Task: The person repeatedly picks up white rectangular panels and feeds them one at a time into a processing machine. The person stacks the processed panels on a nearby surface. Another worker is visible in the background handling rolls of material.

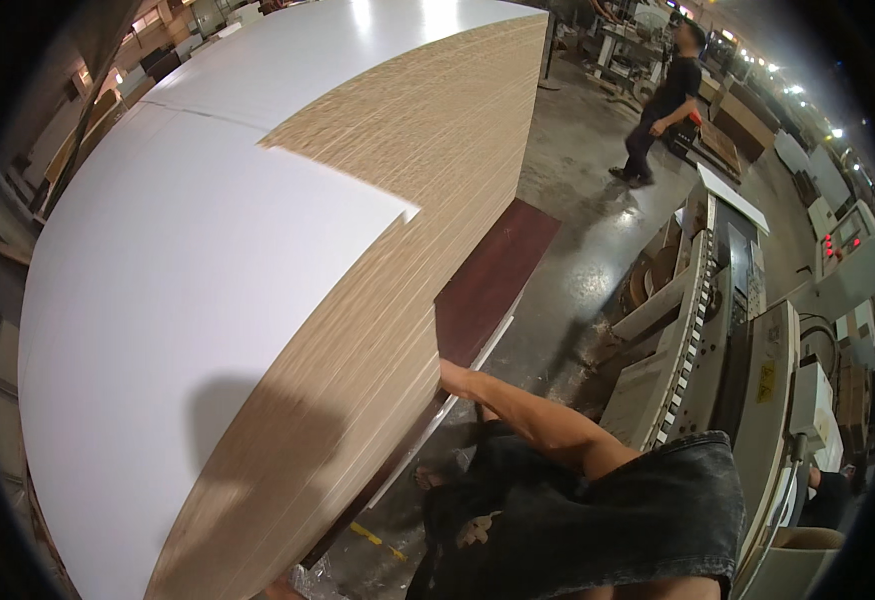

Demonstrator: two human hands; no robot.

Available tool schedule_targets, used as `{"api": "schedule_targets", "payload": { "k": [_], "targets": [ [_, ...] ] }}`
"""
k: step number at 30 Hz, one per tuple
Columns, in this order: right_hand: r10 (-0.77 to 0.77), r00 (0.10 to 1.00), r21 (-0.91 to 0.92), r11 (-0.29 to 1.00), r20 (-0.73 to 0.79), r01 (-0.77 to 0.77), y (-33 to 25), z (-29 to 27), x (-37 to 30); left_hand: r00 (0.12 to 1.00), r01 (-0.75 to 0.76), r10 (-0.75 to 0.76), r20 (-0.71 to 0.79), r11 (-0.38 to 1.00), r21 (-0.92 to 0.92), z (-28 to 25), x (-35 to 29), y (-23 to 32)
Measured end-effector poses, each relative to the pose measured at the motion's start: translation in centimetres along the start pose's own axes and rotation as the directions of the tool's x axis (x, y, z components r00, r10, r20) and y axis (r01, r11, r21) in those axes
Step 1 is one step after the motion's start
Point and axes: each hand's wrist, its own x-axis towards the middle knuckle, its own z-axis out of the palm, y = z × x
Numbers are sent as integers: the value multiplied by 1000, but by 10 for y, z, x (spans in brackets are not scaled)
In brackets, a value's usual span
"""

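A tall stack of boards with white faces [188,240] and pale wood-coloured edges [358,330] fills the left and middle of the head view. My right hand [454,378] touches the side of the stack low down, beside a dark red-brown board [493,275]. Its fingers are hidden at the stack's edge. Only a sliver of my left hand [283,590] shows at the lower border, against the near end of the stack, and its fingers are out of sight. The top board at the near end lies offset from the white surface behind it.
On the right stands a long machine [718,290] with a segmented track and a control panel [843,240] with red lights. Beyond it a person [668,100] in dark clothes is walking. Grey concrete floor [583,270] lies between the stack and machine.
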Motion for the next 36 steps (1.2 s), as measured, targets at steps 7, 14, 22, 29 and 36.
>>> {"api": "schedule_targets", "payload": {
  "k": [7, 14, 22, 29, 36],
  "targets": [
    [143, 987, -91, 987, 79, -135, -31, 14, -18, 998, 52, -54, -44, 998, -36, 53, -8, 15],
    [231, 959, -46, 973, 164, -226, -74, 24, -40, 996, 79, -83, -42, 991, -104, 90, -3, 22],
    [182, 979, -161, 973, 97, -165, -50, 8, -78, 991, 121, -131, -39, 973, -194, 119, 4, 16],
    [184, 964, -176, 973, 191, -151, -53, 6, -59, 993, 120, -118, 23, 975, -187, 164, 15, 27],
    [155, 969, -196, 974, 191, -117, -84, -39, -56, 992, 122, -115, 50, 979, -165, 192, 4, 37]
  ]
}}
